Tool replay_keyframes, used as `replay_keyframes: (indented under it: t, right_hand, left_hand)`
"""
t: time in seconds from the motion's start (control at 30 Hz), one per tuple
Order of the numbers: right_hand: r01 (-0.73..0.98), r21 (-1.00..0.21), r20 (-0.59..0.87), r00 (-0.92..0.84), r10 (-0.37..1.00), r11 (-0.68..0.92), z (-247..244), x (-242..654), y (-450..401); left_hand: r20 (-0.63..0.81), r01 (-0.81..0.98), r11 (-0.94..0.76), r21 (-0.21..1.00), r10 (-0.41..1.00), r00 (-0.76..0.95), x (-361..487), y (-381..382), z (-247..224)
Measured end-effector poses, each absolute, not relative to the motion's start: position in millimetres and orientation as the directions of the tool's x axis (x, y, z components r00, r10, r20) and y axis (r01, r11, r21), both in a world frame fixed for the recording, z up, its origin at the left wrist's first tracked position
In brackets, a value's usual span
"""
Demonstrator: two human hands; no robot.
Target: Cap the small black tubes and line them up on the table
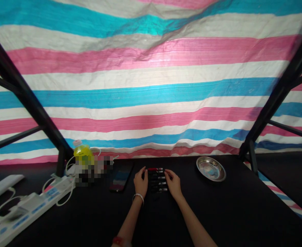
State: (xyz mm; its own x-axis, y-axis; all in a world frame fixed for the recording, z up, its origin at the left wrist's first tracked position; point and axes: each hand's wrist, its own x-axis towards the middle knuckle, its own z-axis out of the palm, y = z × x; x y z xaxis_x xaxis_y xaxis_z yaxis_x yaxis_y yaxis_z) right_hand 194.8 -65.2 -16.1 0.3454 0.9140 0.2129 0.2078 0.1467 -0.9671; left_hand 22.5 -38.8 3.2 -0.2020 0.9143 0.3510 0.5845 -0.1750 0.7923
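Several slim black pens with white print lie in a row, one above another, on the black table [151, 219]. A red pen [153, 169] lies at the far end of the row, with a black pen [159, 172] right against it. My left hand [141, 181], wearing a pale bracelet, has its curled thumb and fingers at the left end of these two far pens. At their right end my right hand [173, 183] pinches with thumb and index finger. Nearer to me are more black pens [162, 183]; their dark bodies blend into the tabletop.
A phone [121, 176] lies left of my hands. A round metal dish [211, 168] stands at the right. A white power strip [24, 214] with cables, and a yellow-green container [83, 154], are at the left. Black frame bars [276, 92] and a striped sheet [151, 75] bound the table.
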Motion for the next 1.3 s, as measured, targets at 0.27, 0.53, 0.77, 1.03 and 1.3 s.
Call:
replay_keyframes:
  t: [0.27, 0.53, 0.77, 1.03, 1.3]
  right_hand:
    - [0.096, -0.992, 0.108, 0.332, 0.937, 0.081, -18.4, 197.3, -51.7]
    - [0.07, -0.996, 0.073, 0.289, 0.954, 0.055, -16.3, 196.6, -41.8]
    - [-0.157, -0.979, 0.065, 0.359, 0.931, 0.128, -6.8, 193.4, -47.1]
    - [-0.476, -0.869, -0.091, 0.419, 0.903, 0.133, 1.2, 202.3, -48.9]
    - [-0.632, -0.765, -0.149, 0.36, 0.921, 0.123, 0.9, 209.5, -47.8]
  left_hand:
    - [0.247, 0.596, -0.12, 0.794, 0.96, -0.135, 28.1, -42.2, 8.9]
    - [0.22, 0.549, -0.129, 0.826, 0.97, -0.103, 26.9, -43.7, 12.5]
    - [0.319, 0.367, -0.246, 0.897, 0.936, -0.152, 37.1, -47.4, 14.6]
    - [0.43, 0.372, -0.356, 0.857, 0.892, -0.136, 70.1, -63.5, 42.3]
    - [0.484, 0.46, -0.411, 0.787, 0.873, -0.049, 86.5, -70.7, 50.2]
